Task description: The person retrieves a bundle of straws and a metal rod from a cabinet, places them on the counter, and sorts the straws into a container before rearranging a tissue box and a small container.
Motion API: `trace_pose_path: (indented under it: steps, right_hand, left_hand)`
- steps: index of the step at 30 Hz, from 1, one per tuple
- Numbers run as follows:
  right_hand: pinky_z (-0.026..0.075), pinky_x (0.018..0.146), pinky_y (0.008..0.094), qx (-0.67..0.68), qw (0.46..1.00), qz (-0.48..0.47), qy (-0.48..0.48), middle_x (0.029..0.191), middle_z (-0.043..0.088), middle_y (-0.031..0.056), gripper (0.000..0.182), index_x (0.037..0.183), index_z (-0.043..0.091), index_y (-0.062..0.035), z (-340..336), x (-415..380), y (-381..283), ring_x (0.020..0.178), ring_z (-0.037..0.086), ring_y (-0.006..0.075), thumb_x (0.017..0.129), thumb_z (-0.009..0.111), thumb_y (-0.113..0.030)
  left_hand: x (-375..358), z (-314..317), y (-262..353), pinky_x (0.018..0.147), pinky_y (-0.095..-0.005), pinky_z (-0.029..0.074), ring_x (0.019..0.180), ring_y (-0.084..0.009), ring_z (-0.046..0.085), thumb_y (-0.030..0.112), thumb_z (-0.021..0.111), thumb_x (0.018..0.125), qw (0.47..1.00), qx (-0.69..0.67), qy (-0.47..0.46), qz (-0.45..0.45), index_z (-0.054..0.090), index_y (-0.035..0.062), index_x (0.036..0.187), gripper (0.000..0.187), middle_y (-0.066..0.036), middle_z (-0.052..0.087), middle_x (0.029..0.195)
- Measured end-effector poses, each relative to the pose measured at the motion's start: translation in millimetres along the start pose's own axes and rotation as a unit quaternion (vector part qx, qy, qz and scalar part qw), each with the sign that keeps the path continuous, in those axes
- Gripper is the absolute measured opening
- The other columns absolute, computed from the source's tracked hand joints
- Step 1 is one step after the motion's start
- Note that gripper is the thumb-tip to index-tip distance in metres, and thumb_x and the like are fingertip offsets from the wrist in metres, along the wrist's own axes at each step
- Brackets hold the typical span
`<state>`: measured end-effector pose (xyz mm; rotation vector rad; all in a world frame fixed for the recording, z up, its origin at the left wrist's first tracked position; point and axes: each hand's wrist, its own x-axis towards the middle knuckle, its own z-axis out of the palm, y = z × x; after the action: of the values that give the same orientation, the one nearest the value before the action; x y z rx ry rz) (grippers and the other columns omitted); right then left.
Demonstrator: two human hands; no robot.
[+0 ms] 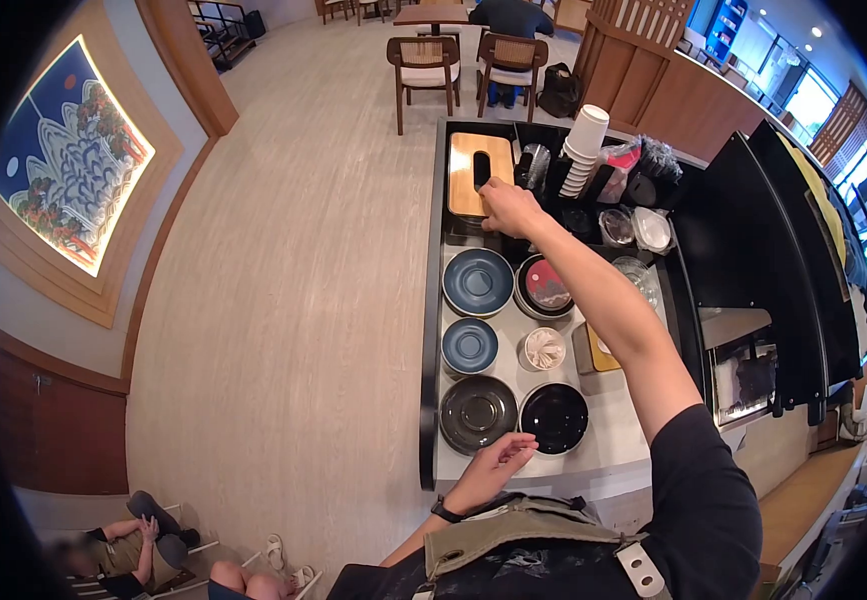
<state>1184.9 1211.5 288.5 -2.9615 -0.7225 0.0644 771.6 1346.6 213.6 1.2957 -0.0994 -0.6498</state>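
Observation:
My right hand reaches to the far end of the counter, its fingers closed on the near right part of a wooden lid with a dark oblong slot. The lid sits on a box whose body is mostly hidden. My left hand, with a dark band at the wrist, hovers by the counter's near edge with nothing in it, fingers loosely stretched. Nearest to it are a glossy black plate and a dark grey plate. Blue plates and a smaller blue saucer stand farther up.
Stacked white paper cups rise beside the box. A white cup of folded paper, dark dishes with a red disc and a wooden-topped box stand mid-counter. Black shelving borders the right. People sit at lower left and far back.

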Motion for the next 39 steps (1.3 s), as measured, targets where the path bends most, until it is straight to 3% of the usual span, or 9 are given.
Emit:
trace_pose_path:
  steps: [7,15,19,25,28,32,36,37,39]
  right_hand:
    - [0.051,0.104,0.0449,0.095,0.995,-0.022,0.023,0.136,0.058,0.0152,0.067,0.134,0.06,-0.0016,5,-5,15,0.122,0.062,0.0374,0.077,0.083,-0.026]
    - [0.054,0.098,0.0487,0.065,0.998,-0.017,0.016,0.13,0.061,0.0165,0.055,0.122,0.065,-0.0022,-5,-9,3,0.117,0.064,0.0389,0.077,0.083,-0.027]
    - [0.055,0.095,0.0502,0.043,0.999,-0.018,0.013,0.124,0.062,0.0171,0.049,0.113,0.068,-0.0023,-9,2,1,0.115,0.066,0.0394,0.075,0.084,-0.029]
    - [0.055,0.095,0.0496,0.029,0.999,-0.035,0.005,0.124,0.064,0.0174,0.047,0.109,0.07,-0.0018,-40,4,0,0.114,0.066,0.039,0.075,0.083,-0.032]
    - [0.056,0.092,0.0491,0.018,0.998,-0.05,0.022,0.121,0.065,0.0182,0.049,0.108,0.071,-0.0008,-56,5,0,0.112,0.067,0.0391,0.074,0.084,-0.033]
    - [0.056,0.093,0.0479,0.007,0.999,-0.051,0.007,0.121,0.065,0.0182,0.055,0.113,0.07,-0.0009,-82,-4,-7,0.112,0.067,0.039,0.073,0.085,-0.035]
    - [0.054,0.096,0.0451,0.009,0.998,-0.059,0.032,0.123,0.065,0.0166,0.06,0.123,0.068,-0.0021,-106,-31,-13,0.113,0.065,0.0375,0.073,0.082,-0.032]
    - [0.054,0.096,0.045,0.013,0.997,-0.061,0.041,0.123,0.065,0.0167,0.06,0.123,0.067,-0.0019,-115,-43,-16,0.113,0.065,0.0375,0.073,0.082,-0.031]
    - [0.054,0.095,0.0449,0.027,0.995,-0.073,0.065,0.124,0.065,0.0173,0.061,0.125,0.065,-0.0012,-138,-74,-24,0.112,0.066,0.0375,0.072,0.08,-0.027]
  left_hand:
    - [-1,1,5,0.1,-0.0295,0.049,0.113,-0.0124,0.064,0.023,0.061,0.107,1.0,0.003,-0.003,-0.01,0.059,0.0015,0.136,0.036,-0.008,0.07,0.127]
    - [11,2,7,0.101,-0.0295,0.049,0.116,-0.0133,0.064,0.02,0.06,0.107,1.0,-0.016,-0.005,-0.005,0.058,0.0018,0.135,0.034,-0.008,0.07,0.127]
    - [56,19,25,0.102,-0.0318,0.05,0.118,-0.0156,0.063,0.014,0.061,0.105,0.978,-0.157,0.08,0.107,0.059,0.0012,0.13,0.029,-0.009,0.066,0.13]
    - [173,18,37,0.097,-0.0294,0.051,0.11,-0.0138,0.063,0.008,0.059,0.105,0.926,-0.128,0.264,0.235,0.056,-0.0007,0.125,0.022,-0.008,0.066,0.118]
    - [208,4,44,0.097,-0.0312,0.052,0.104,-0.0164,0.064,0.008,0.06,0.102,0.913,-0.177,0.266,0.255,0.054,0.0003,0.129,0.028,-0.009,0.065,0.119]
    - [221,-13,65,0.105,-0.036,0.051,0.12,-0.0208,0.06,0.007,0.059,0.103,0.892,-0.261,0.276,0.244,0.053,0.0001,0.129,0.028,-0.012,0.059,0.132]
    - [217,-27,89,0.117,-0.0438,0.042,0.135,-0.0316,0.052,0.021,0.054,0.108,0.854,-0.367,0.249,0.272,0.047,-0.0011,0.141,0.04,-0.019,0.052,0.145]
    - [214,-29,95,0.121,-0.0478,0.037,0.143,-0.0352,0.044,0.033,0.047,0.111,0.864,-0.345,0.232,0.285,0.037,-0.001,0.15,0.053,-0.021,0.044,0.153]
    - [206,-29,110,0.12,-0.0482,0.038,0.145,-0.0361,0.041,0.04,0.044,0.111,0.847,-0.395,0.199,0.294,0.034,-0.0013,0.152,0.059,-0.021,0.039,0.157]
